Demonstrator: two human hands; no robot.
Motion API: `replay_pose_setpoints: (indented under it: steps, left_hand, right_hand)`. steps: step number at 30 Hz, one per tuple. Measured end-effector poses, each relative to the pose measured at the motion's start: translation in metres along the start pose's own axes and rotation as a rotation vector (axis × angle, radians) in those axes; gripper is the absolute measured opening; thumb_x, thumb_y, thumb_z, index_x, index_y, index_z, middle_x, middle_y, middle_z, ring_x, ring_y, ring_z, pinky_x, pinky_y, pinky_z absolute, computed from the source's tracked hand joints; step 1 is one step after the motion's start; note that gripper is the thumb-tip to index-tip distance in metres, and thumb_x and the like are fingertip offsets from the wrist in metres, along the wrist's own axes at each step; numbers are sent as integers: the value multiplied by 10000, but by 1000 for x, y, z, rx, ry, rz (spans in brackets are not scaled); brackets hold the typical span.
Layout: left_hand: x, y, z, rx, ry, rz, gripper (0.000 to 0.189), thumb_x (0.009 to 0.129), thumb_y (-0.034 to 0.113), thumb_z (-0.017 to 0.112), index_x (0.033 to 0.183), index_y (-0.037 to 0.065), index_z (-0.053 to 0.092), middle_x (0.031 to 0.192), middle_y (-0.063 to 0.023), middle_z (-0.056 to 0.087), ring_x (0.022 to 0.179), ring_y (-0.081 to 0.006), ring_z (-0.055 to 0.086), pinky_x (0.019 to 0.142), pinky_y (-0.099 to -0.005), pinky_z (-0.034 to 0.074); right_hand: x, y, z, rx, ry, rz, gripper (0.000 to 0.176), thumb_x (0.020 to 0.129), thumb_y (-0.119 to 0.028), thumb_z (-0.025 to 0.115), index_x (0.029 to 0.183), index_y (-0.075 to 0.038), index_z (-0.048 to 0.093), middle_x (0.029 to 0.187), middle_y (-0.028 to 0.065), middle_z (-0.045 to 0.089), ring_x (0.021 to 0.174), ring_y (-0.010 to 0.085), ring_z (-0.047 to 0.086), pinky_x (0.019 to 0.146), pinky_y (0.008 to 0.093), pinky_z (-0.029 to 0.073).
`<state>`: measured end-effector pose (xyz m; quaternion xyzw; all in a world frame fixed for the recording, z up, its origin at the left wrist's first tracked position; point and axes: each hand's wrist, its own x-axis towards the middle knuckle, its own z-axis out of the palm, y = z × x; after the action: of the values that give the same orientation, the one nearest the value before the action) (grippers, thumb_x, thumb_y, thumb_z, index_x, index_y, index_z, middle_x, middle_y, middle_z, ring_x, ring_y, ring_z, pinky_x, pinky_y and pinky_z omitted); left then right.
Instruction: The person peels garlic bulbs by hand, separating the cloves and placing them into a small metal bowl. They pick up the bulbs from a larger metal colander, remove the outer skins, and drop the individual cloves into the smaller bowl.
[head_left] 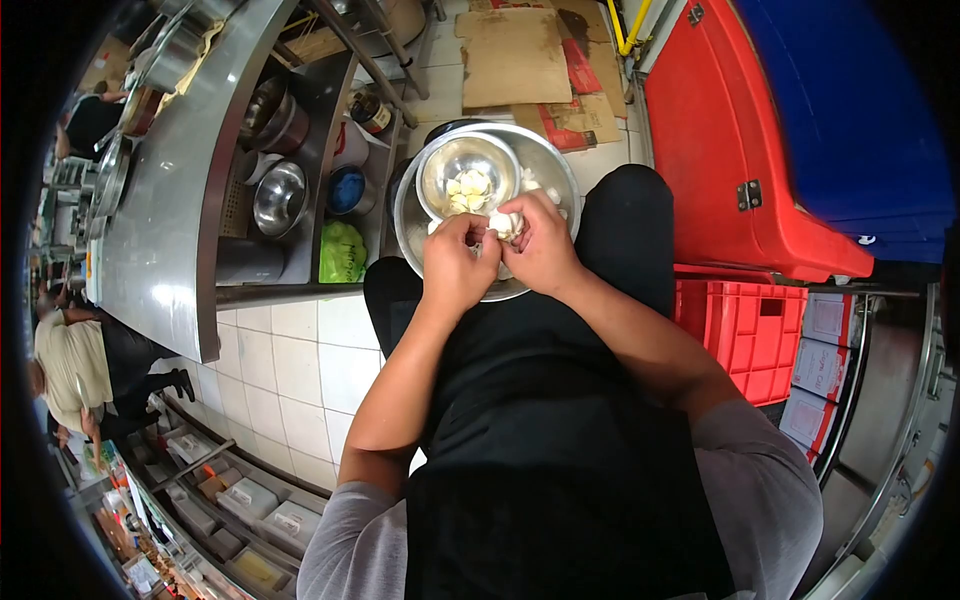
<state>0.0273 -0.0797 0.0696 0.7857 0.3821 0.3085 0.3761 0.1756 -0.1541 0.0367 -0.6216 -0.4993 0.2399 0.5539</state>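
A whitish garlic bulb (506, 226) is in the fingers of my right hand (543, 248), which is closed around it. My left hand (462, 264) is closed too, its thumb and fingertips pinched against the bulb's left side; whether a loose clove sits between them is hidden. Both hands are over a large metal bowl (566, 172) between my knees. Inside it rests a smaller metal bowl (432, 172) holding several pale peeled garlic cloves (468, 190). More white garlic pieces (530, 181) lie in the large bowl, right of the small one.
On the left runs a steel counter (160, 200) with shelves of metal bowls (280, 198) and a green bag (342, 252). Flattened cardboard (515, 60) lies ahead. A red-and-blue container (720, 130) and red crate (750, 335) stand right. Another person (75, 365) is far left.
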Motion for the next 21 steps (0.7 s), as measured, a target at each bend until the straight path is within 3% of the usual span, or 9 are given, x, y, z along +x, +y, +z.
replay_pose_setpoints:
  steps: [11,14,16,21]
  left_hand:
    - [5,-4,6,83,41,-63,127,855,68,749,884,-56,753,750,-146,746,636,-187,707,637,-336,556]
    - [6,-6,3,53,15,-119,113,850,48,723,890,-55,749,783,-186,758,669,-251,743,652,-346,577]
    - [8,-13,0,-161,-46,-305,126,900,56,719,935,-54,769,770,-136,764,682,-159,724,652,-308,563]
    - [5,-2,-5,-233,-24,-211,157,948,71,719,1018,-53,784,753,-91,752,678,-101,684,649,-283,542]
  right_hand:
    - [-1,-6,-3,-62,4,-111,419,763,41,813,1137,-47,643,1117,126,602,817,253,670,661,334,575]
    - [-2,-2,-1,-18,-15,-59,412,771,44,806,1138,-44,644,1113,121,602,792,228,660,655,323,563]
    - [-2,0,1,33,-21,-11,411,773,47,803,1142,-43,645,1111,118,601,780,212,655,653,317,557]
    - [0,-2,-2,25,-29,-3,434,773,49,810,1165,-39,644,1119,110,602,779,193,656,657,305,557]
